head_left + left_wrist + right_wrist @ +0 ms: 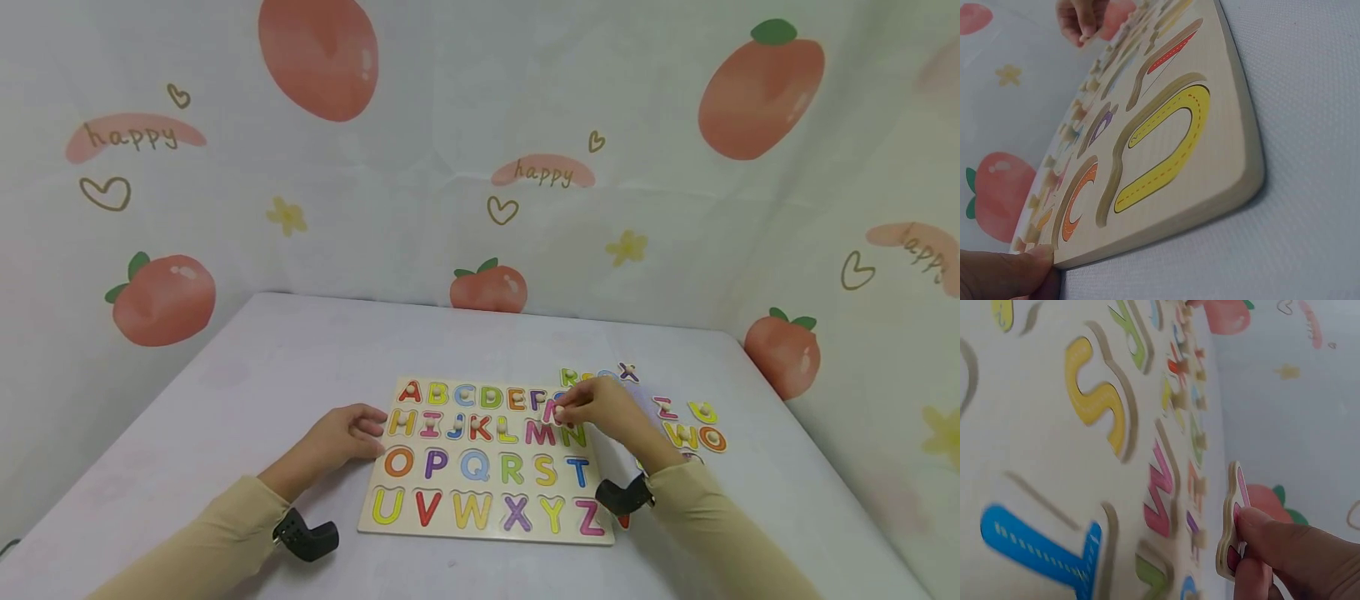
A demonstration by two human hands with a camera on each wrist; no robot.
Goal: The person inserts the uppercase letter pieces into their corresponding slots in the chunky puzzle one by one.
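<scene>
A wooden alphabet board (450, 540) lies flat on the table, with coloured letters printed in its recesses. Knobbed letters fill much of its upper two rows. My left hand (341, 442) rests at the board's left edge with relaxed fingers; in the left wrist view the thumb (1007, 272) touches the rim. Above the board's right part, my right hand (611, 412) pinches a pink letter M piece (552, 412) by its knob. In the right wrist view this wooden piece (1230, 531) is tilted on edge, raised off the board, near the pink M recess (1159, 494).
Loose letter pieces lie right of the board, among them a yellow W (681, 435), an orange O (712, 438) and a yellow U (703, 412). Behind the right hand are a green R (569, 377) and a purple X (628, 372). A patterned curtain (420, 233) hangs behind the table.
</scene>
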